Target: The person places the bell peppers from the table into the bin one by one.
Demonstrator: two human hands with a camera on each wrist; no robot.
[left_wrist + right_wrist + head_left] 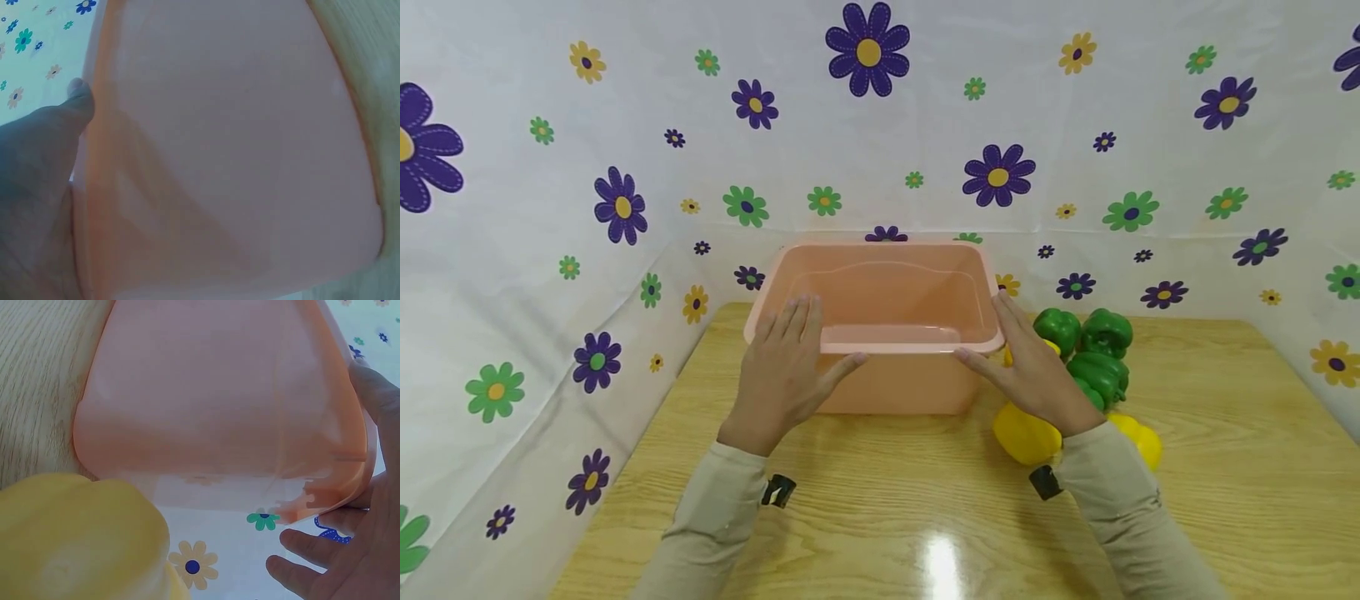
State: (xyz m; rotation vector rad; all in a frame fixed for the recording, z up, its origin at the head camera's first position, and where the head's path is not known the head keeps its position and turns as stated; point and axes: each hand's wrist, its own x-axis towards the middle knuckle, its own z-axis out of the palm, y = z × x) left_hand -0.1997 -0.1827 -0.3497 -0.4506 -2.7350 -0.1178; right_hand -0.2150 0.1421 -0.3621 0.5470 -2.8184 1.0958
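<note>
A pink plastic tub stands upright on the wooden table toward the back, its rim facing up. My left hand lies at the tub's front left corner, fingers straight along the side and thumb at the front rim. At the front right corner, my right hand touches the rim, with straight fingers along the outer side and its thumb at the front edge. In the left wrist view, the left thumb overlaps the rim while the other fingers are mostly hidden.
Several green bell peppers and yellow bell peppers lie to the right of the tub, partly behind the right hand and forearm. A flower-printed white sheet hangs behind the wooden table and along its sides.
</note>
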